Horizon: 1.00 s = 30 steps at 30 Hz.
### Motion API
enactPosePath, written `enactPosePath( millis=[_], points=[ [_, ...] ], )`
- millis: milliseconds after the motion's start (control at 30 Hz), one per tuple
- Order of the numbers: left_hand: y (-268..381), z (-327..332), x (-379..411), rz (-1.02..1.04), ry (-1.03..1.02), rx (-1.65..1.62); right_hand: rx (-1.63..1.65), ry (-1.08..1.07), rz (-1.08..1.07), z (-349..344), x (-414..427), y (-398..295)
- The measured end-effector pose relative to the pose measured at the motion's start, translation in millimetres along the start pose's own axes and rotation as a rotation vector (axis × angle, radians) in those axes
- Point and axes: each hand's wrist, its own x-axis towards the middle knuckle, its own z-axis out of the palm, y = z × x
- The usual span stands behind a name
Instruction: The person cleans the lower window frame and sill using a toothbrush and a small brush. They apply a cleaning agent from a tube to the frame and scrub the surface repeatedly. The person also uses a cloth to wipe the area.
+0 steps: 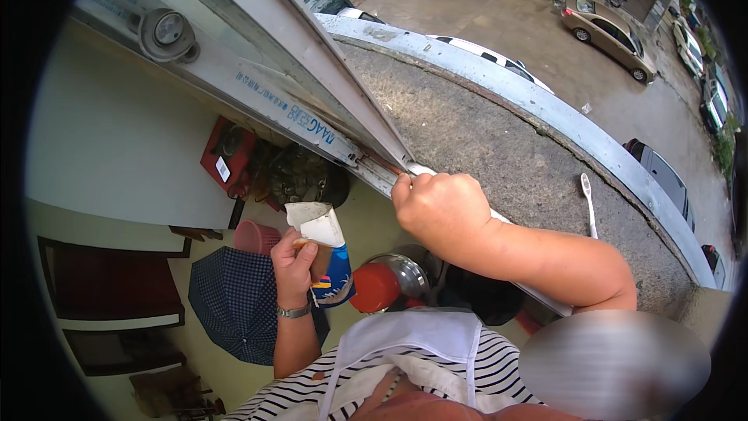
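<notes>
My left hand (297,260), with a metal watch at the wrist, grips a cut-open blue and white carton (333,269) over the room side. My right hand (444,204) is closed at the lower track of a sliding window frame (374,178). A thin reddish-brown stick (383,165) runs from its fingertips along the track; its far end is hard to make out. The window sash (350,82) stands just beyond the fingers. On the concrete ledge outside, a white toothbrush (587,193) lies beyond my right forearm, partly hidden by it.
An open checked umbrella (236,304), a pink basket (256,238), a red container (377,287) and a metal basin (406,272) are below, indoors. A raised rim (526,111) edges the ledge. Farther down outside are parked cars, among them a tan car (610,38).
</notes>
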Motion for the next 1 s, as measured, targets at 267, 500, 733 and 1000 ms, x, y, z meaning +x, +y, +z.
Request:
enactPosePath(
  millis=[267,500,733,1000],
  points=[
    [-18,-15,-17,0.007,0.040,-0.062,-0.064,-0.346,-0.059,-105,-18,7],
    [-4,-9,-15,0.068,0.101,-0.012,-0.207,0.001,-0.021,-32,-2,-17],
    [-4,-8,-26,0.057,0.112,-0.009,-0.383,-0.023,-0.037,0,1,-46],
    [-20,-32,-51,0.074,0.160,-0.122,-0.489,-0.301,0.020,-95,-37,-63]
  ],
)
